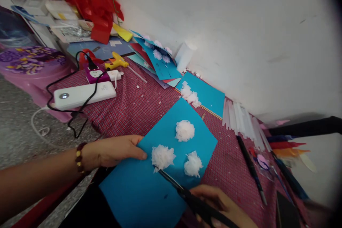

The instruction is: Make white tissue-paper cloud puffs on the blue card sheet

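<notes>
A blue card [149, 181] lies on the red checked cloth [133, 103] with three white tissue flowers on it. My left hand [112, 151] holds the card's left edge, thumb on top, fingers closed under it. My right hand [221, 206] at the bottom grips black scissors [187, 194]. The scissors' blade tips touch the nearest white flower [162, 156]. Two more flowers [185, 130] [193, 164] sit further right on the card.
A yellow glue gun [116, 62], a white power strip [84, 94] with black cable, stacked blue cards with flowers [160, 60], another blue card [207, 94], white glue sticks [240, 119], pens [251, 167] and red paper [93, 0] lie around. A white wall is behind.
</notes>
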### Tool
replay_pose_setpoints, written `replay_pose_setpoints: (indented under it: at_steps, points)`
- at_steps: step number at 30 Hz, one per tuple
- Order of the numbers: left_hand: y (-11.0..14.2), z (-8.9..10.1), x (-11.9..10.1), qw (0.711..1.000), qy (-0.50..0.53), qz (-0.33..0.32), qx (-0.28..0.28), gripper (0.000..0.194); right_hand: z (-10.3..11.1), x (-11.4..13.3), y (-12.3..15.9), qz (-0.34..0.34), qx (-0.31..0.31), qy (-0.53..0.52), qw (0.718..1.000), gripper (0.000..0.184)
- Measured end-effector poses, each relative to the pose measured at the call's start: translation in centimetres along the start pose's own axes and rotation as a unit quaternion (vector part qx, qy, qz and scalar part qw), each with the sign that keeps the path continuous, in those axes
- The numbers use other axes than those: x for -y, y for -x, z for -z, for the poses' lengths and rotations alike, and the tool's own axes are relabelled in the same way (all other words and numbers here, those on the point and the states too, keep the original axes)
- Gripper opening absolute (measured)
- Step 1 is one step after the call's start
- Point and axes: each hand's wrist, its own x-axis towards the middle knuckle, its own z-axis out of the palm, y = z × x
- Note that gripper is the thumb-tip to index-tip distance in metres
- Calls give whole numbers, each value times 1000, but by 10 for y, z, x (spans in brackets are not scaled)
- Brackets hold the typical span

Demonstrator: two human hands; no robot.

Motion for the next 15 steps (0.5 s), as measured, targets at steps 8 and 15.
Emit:
replay_pose_setpoints:
  at_steps: [8, 15]
  points:
    - [-5, -2, 5, 1000, 17, 17, -11, 45, 2, -14, -1, 19, 0, 3, 1000, 52]
    - [-6, -9, 10, 999, 21, 27, -30, 50, -1, -22, 4, -14, -37, -6, 999, 49]
